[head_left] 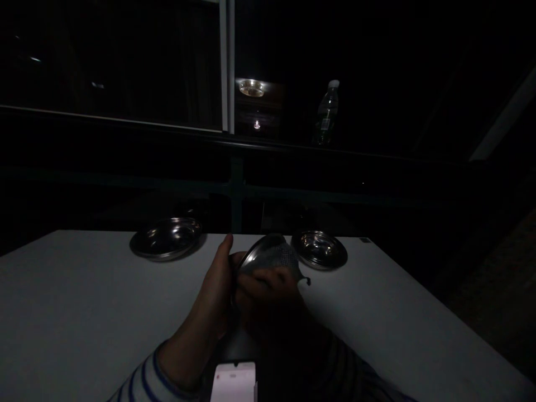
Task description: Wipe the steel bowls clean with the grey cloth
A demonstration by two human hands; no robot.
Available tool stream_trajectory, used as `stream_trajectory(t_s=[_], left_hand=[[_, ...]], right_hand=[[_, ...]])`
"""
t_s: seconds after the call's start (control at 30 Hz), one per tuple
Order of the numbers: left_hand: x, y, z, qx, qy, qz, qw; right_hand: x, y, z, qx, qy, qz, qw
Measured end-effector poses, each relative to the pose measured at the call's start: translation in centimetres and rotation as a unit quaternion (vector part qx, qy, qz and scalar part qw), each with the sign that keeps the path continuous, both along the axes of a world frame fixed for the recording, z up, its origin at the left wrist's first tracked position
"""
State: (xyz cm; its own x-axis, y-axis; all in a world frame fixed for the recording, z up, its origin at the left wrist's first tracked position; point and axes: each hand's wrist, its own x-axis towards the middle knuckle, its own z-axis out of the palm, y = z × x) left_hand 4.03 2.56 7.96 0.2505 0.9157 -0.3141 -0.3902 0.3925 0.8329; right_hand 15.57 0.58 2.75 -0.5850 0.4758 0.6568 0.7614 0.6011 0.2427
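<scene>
My left hand (215, 290) grips the rim of a tilted steel dish (259, 251), thumb up along its edge. My right hand (268, 287) presses a grey patterned cloth (282, 259) against the dish, fingers curled over it. Both hands are above the white table (84, 312), near its far edge. My sleeves are striped blue and white. The scene is very dark.
A wide steel plate (166, 238) lies at the table's far left, a smaller steel dish (319, 249) at the far right. A lit phone screen (233, 382) shows at the bottom. A plastic bottle (326, 114) stands on a ledge behind, beside a window frame.
</scene>
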Motion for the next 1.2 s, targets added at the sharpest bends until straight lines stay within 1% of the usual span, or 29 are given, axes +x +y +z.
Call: stream_trajectory(t_s=[0.03, 0.1, 0.2, 0.27, 0.33, 0.4, 0.43, 0.5, 0.57, 0.63, 0.7, 0.73, 0.8, 0.87, 0.93, 1.0, 1.07, 1.13, 1.17, 1.2], left_hand=[[-0.1, 0.1, -0.1, 0.002, 0.005, 0.007, 1.000], [-0.1, 0.2, -0.2, 0.004, 0.015, 0.023, 1.000], [0.1, 0.1, -0.5, 0.016, 0.015, 0.023, 0.999], [0.2, 0.1, -0.7, 0.021, 0.014, 0.027, 0.999], [0.4, 0.0, -0.8, 0.021, 0.020, 0.038, 0.999], [0.4, -0.1, -0.7, 0.015, 0.022, 0.046, 0.999], [0.4, -0.2, -0.6, 0.008, 0.020, 0.047, 0.999], [0.4, -0.2, -0.4, -0.006, 0.014, 0.052, 0.999], [0.2, -0.1, -0.3, -0.011, 0.016, 0.058, 0.998], [0.1, 0.0, -0.4, -0.001, 0.018, 0.058, 0.998], [0.0, 0.2, -0.5, 0.010, 0.018, 0.049, 0.999], [0.0, 0.2, -0.6, 0.014, 0.021, 0.042, 0.999], [0.0, 0.3, -0.7, 0.018, 0.030, 0.035, 0.999], [0.1, 0.2, -0.6, 0.016, 0.037, 0.033, 0.999], [0.1, 0.1, -0.5, 0.014, 0.034, 0.034, 0.999], [0.1, 0.0, -0.3, 0.010, 0.028, 0.039, 0.999], [0.0, 0.2, -0.3, 0.014, 0.028, 0.048, 0.998], [-0.2, 0.4, -0.4, 0.027, 0.035, 0.054, 0.998], [-0.3, 0.5, -0.4, 0.037, 0.042, 0.055, 0.997], [-0.4, 0.5, -0.5, 0.045, 0.051, 0.054, 0.996]], right_hand=[[-0.2, -0.1, -0.2, 0.004, -0.009, 0.005, 1.000], [-0.2, 0.0, -0.3, 0.032, 0.004, 0.011, 0.999], [1.0, 0.4, 0.5, 0.067, 0.064, -0.008, 0.996], [2.0, 0.9, 1.2, 0.046, 0.133, -0.042, 0.989], [2.9, 1.2, 1.9, 0.014, 0.214, -0.067, 0.974], [3.1, 1.3, 2.1, 0.003, 0.257, -0.079, 0.963], [2.9, 1.1, 2.0, 0.007, 0.247, -0.080, 0.966], [2.0, 0.7, 1.4, 0.030, 0.180, -0.067, 0.981], [1.0, 0.2, 0.6, 0.053, 0.098, -0.031, 0.993], [0.5, -0.1, 0.0, 0.058, 0.050, 0.005, 0.997], [0.7, 0.0, 0.0, 0.046, 0.050, 0.012, 0.998], [1.1, 0.3, 0.1, 0.039, 0.069, 0.004, 0.997], [2.2, 0.9, 0.6, 0.026, 0.146, -0.025, 0.989], [3.0, 1.5, 1.1, 0.010, 0.232, -0.054, 0.971], [3.1, 1.6, 1.2, 0.001, 0.270, -0.070, 0.960], [2.5, 1.3, 0.9, 0.009, 0.230, -0.061, 0.971], [1.7, 0.7, 0.5, 0.021, 0.144, -0.029, 0.989], [1.2, 0.3, 0.3, 0.027, 0.076, 0.005, 0.997], [1.2, 0.3, 0.3, 0.032, 0.072, 0.010, 0.997], [1.4, 0.4, 0.5, 0.035, 0.088, 0.005, 0.995]])
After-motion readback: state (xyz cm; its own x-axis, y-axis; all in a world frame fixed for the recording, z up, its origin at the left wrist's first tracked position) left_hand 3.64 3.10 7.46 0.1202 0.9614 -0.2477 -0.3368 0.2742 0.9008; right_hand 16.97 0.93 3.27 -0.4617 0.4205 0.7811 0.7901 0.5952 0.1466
